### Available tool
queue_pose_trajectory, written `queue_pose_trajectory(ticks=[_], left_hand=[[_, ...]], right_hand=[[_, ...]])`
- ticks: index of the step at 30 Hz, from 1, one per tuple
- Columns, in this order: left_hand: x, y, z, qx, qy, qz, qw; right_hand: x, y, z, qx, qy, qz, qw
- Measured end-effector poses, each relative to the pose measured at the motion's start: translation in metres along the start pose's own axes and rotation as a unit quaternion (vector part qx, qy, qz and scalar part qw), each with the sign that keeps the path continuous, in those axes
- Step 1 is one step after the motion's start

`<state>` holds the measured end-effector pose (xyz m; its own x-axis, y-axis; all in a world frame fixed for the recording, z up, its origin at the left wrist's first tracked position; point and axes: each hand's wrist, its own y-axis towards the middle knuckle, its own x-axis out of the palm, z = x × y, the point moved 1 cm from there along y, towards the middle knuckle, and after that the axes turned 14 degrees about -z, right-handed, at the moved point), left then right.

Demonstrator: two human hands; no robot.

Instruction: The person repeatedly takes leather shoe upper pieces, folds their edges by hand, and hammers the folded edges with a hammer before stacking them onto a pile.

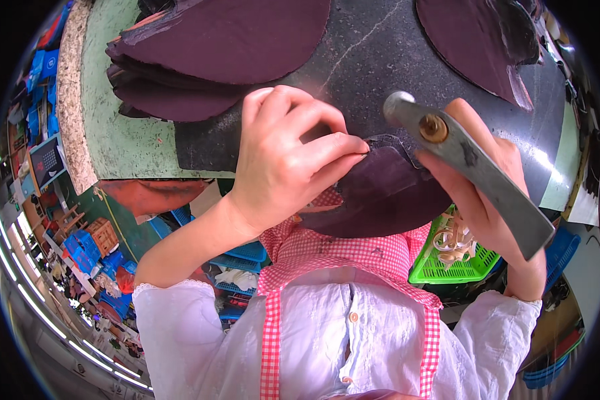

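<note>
Fingers [333, 150] of the left hand [283, 160] are pinching the upper edge of a dark purple leather piece [380, 193], thumb and forefinger pressed together on its folded rim. That piece is lying at the near edge of the worktop [393, 60], a dark stone slab, and its rounded lower part is hanging over that edge toward the person's body. The right hand [487, 193] is wrapped tight around the handle of a metal hammer [467, 167], whose head is pointing up and left, just beside the leather piece's right side and hovering over the slab. Whether the hammer head is touching the leather cannot be told.

Farther back, a stack of purple leather pieces [207, 60] is sitting at the far left part of the worktop, partly overlapping a green board [113, 127] with a pale crumbly rim. Another purple piece [473, 40] is lying toward the far right corner. Below the near edge, a green plastic basket [453, 263] holding pale curled scraps is standing beside the right forearm, and blue crates [87, 247] are sitting on the floor to the left. The person is wearing a white blouse and a red checked apron [340, 257].
</note>
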<state>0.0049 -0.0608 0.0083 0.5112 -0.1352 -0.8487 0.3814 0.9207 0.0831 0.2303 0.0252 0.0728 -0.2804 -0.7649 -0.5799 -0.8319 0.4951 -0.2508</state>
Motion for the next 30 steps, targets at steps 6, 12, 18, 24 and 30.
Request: queue_pose_trajectory(ticks=[6,12,18,24,30], left_hand=[[-0.001,-0.007,0.0,-0.032,0.003,0.023,0.999],[0.008,-0.004,0.007,0.019,0.067,0.036,0.997],[-0.005,-0.008,0.002,-0.053,-0.027,0.027,0.998],[0.001,-0.021,0.008,-0.022,0.034,0.018,0.999],[-0.001,-0.034,0.003,-0.024,0.034,0.021,0.999]], right_hand=[[0.002,0.008,-0.011,-0.002,0.026,0.028,0.999],[0.009,0.004,0.009,0.002,-0.012,-0.05,0.999],[0.019,0.003,-0.001,0.038,-0.066,-0.1,0.992],[0.014,0.009,-0.006,-0.013,-0.018,-0.081,0.996],[0.012,0.017,-0.004,0.017,-0.026,-0.121,0.992]])
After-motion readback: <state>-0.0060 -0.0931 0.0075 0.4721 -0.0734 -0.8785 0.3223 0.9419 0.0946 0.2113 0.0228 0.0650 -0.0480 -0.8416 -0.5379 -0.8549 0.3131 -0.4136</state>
